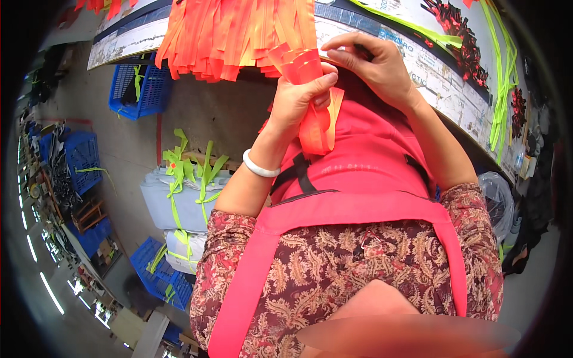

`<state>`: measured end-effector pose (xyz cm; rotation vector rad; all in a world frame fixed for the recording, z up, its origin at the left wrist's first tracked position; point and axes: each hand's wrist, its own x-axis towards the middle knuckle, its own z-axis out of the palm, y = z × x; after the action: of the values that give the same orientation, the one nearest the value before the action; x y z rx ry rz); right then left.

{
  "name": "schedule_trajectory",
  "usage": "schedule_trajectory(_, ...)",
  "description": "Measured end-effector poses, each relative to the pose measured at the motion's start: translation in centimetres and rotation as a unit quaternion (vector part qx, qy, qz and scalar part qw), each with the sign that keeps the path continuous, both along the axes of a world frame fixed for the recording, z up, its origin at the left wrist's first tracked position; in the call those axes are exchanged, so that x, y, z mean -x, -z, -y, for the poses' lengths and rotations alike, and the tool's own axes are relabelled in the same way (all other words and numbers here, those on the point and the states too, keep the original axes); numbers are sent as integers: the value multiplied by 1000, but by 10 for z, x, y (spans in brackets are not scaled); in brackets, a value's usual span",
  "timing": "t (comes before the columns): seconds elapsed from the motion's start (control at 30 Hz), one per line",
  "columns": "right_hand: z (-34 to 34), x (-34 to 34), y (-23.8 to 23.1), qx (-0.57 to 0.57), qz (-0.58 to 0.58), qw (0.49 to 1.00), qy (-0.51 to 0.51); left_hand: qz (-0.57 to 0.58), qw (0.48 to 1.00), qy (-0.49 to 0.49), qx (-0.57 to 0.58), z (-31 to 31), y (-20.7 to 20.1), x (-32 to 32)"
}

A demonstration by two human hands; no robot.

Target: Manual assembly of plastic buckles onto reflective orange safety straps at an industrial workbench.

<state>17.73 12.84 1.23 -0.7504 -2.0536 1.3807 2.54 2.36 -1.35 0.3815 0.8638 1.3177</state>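
My left hand (298, 100), with a white bangle at the wrist, is closed round a bundle of orange fabric strips (316, 134). The strips' upper ends fan out above my fist, and a loop hangs below it in front of the pink apron (364, 149). Just to the right, at the table's edge, my right hand (376, 64) has its fingers curled together. A small dark piece shows among them, too hidden to name. More orange strips (239, 36) lie in a wide pile and hang over the table edge beyond my left hand.
On the worktable (441, 83) lie yellow-green strips (412, 25) and a heap of black-and-red pieces (456, 39). A blue crate (137, 89) stands below the table at left. Grey bundles (173, 200) tied with yellow-green strips and another blue crate (158, 271) are to my left.
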Motion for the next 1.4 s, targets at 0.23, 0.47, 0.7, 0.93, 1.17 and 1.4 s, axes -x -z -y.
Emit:
schedule_trajectory(0.23, 11, -12, 1, -1, 46, 999, -29, -68, 996, 49, -11, -2, -2, -16)
schedule_trajectory(0.47, 14, -40, -8, 157, -21, 987, 0, 100, 993, 10, 69, -6, 8, 18)
schedule_trajectory(0.7, 30, -38, -5, 97, 24, 995, 3, -323, 934, 22, -153, -2, -11, -3)
schedule_trajectory(0.93, 33, -42, 7, -61, 80, 994, -42, -266, 959, 54, -75, 2, 1, -2)
schedule_trajectory(1.17, 44, -36, 36, 384, -12, 923, 19, -611, 737, -16, -289, 3, 14, -16)
schedule_trajectory(1.4, 42, -28, 42, 366, -16, 930, 33, -603, 739, -46, -296, 4, 21, -13)
